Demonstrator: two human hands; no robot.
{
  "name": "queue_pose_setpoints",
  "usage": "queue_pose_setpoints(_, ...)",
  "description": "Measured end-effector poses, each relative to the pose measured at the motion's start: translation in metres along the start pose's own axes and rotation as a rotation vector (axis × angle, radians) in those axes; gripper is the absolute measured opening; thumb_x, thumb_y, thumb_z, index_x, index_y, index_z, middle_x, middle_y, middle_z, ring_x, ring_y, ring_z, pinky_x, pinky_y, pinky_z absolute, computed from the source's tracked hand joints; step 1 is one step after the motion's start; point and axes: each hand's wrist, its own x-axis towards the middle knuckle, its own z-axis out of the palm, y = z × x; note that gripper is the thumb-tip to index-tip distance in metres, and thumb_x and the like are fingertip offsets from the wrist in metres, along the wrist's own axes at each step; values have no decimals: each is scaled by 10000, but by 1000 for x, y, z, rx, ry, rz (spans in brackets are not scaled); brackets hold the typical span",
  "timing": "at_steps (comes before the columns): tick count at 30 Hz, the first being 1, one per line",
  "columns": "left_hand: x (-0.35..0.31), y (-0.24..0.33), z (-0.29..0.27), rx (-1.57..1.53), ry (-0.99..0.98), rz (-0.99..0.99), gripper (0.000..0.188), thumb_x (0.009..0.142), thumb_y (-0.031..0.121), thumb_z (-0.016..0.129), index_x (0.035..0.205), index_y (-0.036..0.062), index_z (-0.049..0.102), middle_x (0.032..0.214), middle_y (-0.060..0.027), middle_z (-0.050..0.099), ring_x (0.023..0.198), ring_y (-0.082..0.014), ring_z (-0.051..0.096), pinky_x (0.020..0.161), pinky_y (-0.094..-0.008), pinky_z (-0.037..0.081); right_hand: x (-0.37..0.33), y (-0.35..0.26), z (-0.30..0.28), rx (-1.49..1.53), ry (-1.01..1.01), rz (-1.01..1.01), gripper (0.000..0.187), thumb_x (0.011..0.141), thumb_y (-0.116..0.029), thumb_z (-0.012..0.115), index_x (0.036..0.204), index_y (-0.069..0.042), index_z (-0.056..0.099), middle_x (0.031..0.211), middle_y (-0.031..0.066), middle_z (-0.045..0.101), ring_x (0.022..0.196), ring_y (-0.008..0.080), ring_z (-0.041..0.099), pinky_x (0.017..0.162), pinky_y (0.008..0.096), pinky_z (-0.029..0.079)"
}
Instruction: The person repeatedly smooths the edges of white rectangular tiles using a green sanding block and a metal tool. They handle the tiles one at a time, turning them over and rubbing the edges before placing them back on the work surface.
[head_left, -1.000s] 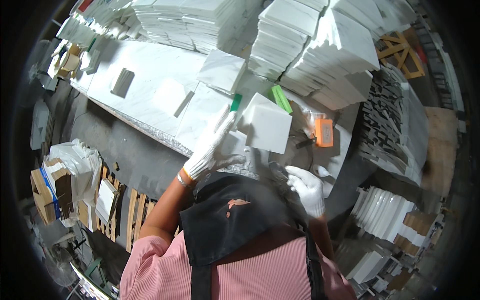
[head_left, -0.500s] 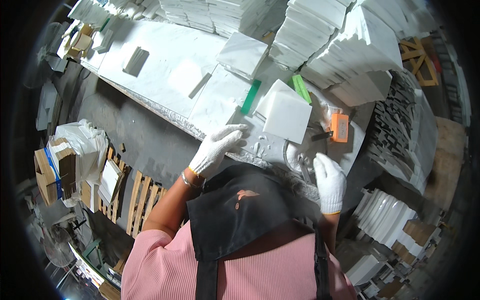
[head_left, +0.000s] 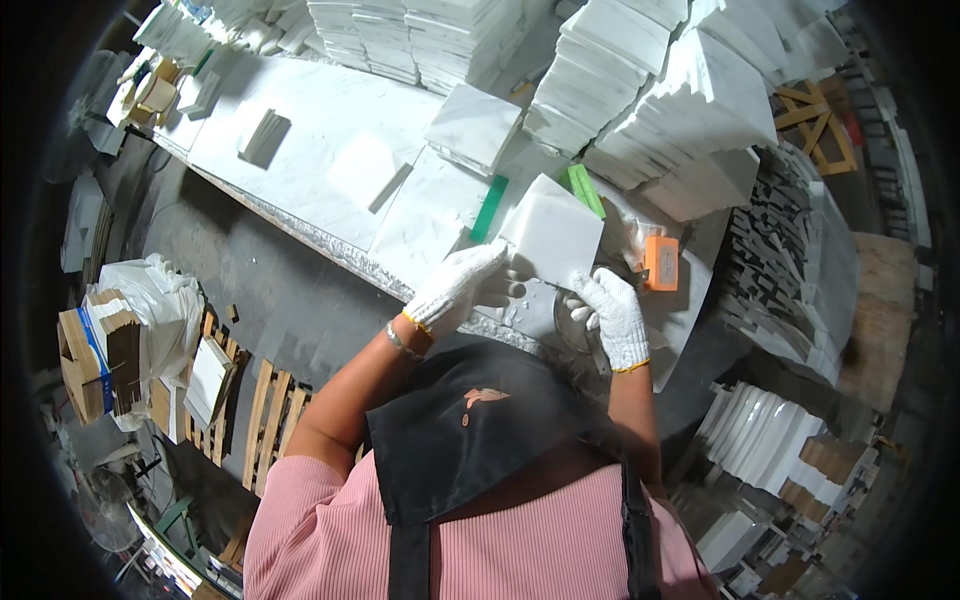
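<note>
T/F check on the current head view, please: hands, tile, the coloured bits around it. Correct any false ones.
1. Both the left hand and the right hand wear white gloves. True.
2. The orange block lies to the left of the square white tile. False: the orange block is to the tile's right.
3. The right hand's fingers are at the near corner of the square white tile. True.
4. The left hand rests on the orange block. False: the left hand is by the tile's left corner.
5. The dark green strip lies to the left of the square white tile. True.
6. The apron is white. False: it is black.
</note>
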Motion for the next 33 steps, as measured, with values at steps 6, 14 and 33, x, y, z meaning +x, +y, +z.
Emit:
queue_pose_setpoints(6, -3, 2, 5, -147, 35, -16, 474, 968, 517, 565, 1181, 94, 565, 1066, -35, 631, 996, -236, 662, 771, -369, 538, -19, -6, 6, 212, 34, -96, 212, 949, -152, 660, 771, -84, 567, 698, 17, 628, 568, 30, 546, 513, 166, 414)
queue_pose_setpoints(14, -7, -7, 15, -167, -101, 184, 314, 944, 238, 668, 1157, 13, 614, 1059, -42, 640, 1002, -150, 626, 960, -327, 504, -34, -13, -7, -112, 23, -428, 133, 941, -140, 666, 950, -8, 657, 893, 48, 677, 823, 102, 618, 733, 243, 476)
queue_pose_setpoints(33, -25, -11, 33, -89, -38, 242, 378, 943, 252, 654, 1239, 25, 593, 1038, -58, 683, 929, -172, 670, 690, -286, 534, -45, -18, 18, -740, 365, -928, 1002, 725, -381, 844, 1510, -32, 328, 1549, 210, 305, 1417, 342, 339, 1152, 443, 333)
